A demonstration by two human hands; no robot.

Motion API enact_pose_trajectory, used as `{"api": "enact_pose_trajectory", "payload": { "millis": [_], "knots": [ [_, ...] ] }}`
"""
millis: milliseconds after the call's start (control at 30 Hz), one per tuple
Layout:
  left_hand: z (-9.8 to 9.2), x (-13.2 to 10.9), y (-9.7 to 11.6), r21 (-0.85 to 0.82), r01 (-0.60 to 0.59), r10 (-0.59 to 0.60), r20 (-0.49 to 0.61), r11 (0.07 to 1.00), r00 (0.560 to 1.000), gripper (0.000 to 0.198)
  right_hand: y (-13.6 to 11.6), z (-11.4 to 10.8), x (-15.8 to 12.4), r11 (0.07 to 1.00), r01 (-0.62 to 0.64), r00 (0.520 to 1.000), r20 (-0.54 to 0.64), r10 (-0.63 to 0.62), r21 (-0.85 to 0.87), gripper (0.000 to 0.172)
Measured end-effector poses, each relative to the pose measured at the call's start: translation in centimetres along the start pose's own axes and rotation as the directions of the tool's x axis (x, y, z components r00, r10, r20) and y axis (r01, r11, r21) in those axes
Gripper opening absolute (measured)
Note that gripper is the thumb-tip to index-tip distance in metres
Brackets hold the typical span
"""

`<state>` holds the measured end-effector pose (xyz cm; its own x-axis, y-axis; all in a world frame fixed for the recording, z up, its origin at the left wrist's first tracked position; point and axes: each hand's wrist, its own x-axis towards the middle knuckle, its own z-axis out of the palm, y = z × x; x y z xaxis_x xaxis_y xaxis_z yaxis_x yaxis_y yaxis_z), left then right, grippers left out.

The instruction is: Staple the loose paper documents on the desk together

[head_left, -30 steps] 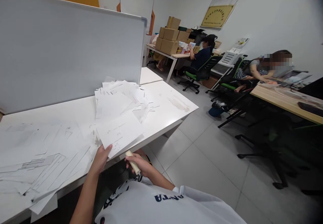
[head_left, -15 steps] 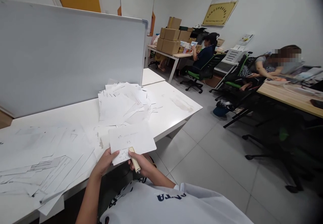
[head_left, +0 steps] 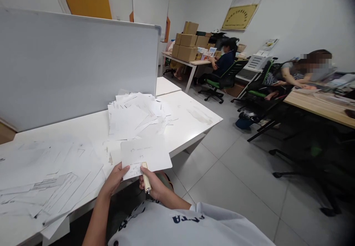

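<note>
A white sheet of paper (head_left: 148,151) with a few lines of handwriting is held out over the table's front edge. My left hand (head_left: 115,177) pinches it at the lower left corner, thumb on top. In my right hand (head_left: 152,183) is a slim cream-coloured stapler (head_left: 146,179), a metal bit showing at its near end. The thumb presses on its far end, which overlaps the sheet's near edge. My right fingers underneath are mostly hidden. Whether the paper is one sheet or more, I cannot tell.
A messy pile of papers (head_left: 130,116) lies beyond the sheet on the white table (head_left: 191,107); more loose papers (head_left: 55,179) spread at left. A whiteboard (head_left: 83,68) stands along the back. Co-workers sit at desks (head_left: 318,105) to the right, near office chairs and cardboard boxes (head_left: 187,51).
The near end of the stapler has swung slightly left and down. Both hands keep hold of the paper in nearly the same place. The camera view has shifted a little.
</note>
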<state>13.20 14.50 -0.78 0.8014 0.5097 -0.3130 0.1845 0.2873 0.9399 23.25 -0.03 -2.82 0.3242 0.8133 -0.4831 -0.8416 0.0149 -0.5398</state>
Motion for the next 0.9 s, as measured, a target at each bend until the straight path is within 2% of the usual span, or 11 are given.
{"api": "enact_pose_trajectory", "payload": {
  "millis": [133,200,300,367,400,500,600,667,767,833,900],
  "knots": [
    [0.6,0.1,-1.2,-0.030,-0.081,0.076,-0.148,0.996,0.986,0.074,0.3,-1.1,-0.7,0.999,0.049,0.998,0.029,-0.049,0.002,0.051],
    [1.4,0.7,-1.0,-0.002,-0.177,0.167,-0.321,0.984,0.932,0.068,0.5,-1.8,-1.2,0.998,0.064,0.997,0.046,-0.064,-0.005,0.050],
    [2.6,3.4,1.9,0.164,-0.317,0.351,-0.577,0.934,0.738,0.045,0.5,-2.6,-2.0,0.998,0.043,0.999,0.035,-0.041,-0.047,0.048],
    [3.1,6.4,5.3,0.281,-0.362,0.455,-0.635,0.889,0.625,0.042,0.5,-3.0,-2.6,0.996,0.023,1.000,0.012,-0.022,-0.082,0.048],
    [3.3,8.2,7.0,0.300,-0.364,0.470,-0.625,0.882,0.623,0.044,0.6,-3.3,-2.8,0.994,0.025,1.000,0.002,-0.025,-0.103,0.048],
    [3.6,13.3,10.5,0.304,-0.294,0.418,-0.529,0.906,0.739,0.050,0.6,-4.4,-3.7,0.982,0.081,0.995,-0.048,-0.091,-0.169,0.044],
    [3.1,15.1,10.4,0.347,-0.274,0.428,-0.523,0.897,0.737,0.065,0.7,-6.4,-4.7,0.961,0.148,0.977,-0.114,-0.178,-0.233,0.039],
    [2.2,13.3,8.3,0.497,-0.266,0.504,-0.439,0.826,0.744,0.073,0.6,-8.0,-5.6,0.947,0.183,0.969,-0.116,-0.220,-0.263,0.037],
    [0.8,6.6,3.7,0.733,-0.282,0.640,-0.263,0.619,0.722,0.066,0.3,-10.0,-6.6,0.939,0.205,0.966,-0.098,-0.240,-0.277,0.034],
    [-0.4,1.1,1.2,0.799,-0.199,0.655,-0.291,0.567,0.697,0.056,0.3,-10.4,-7.0,0.945,0.193,0.970,-0.096,-0.225,-0.263,0.035],
    [-3.1,-3.6,0.0,0.824,-0.061,0.604,-0.361,0.563,0.710,0.047,0.4,-9.7,-6.9,0.958,0.158,0.980,-0.081,-0.182,-0.240,0.037]
  ]
}}
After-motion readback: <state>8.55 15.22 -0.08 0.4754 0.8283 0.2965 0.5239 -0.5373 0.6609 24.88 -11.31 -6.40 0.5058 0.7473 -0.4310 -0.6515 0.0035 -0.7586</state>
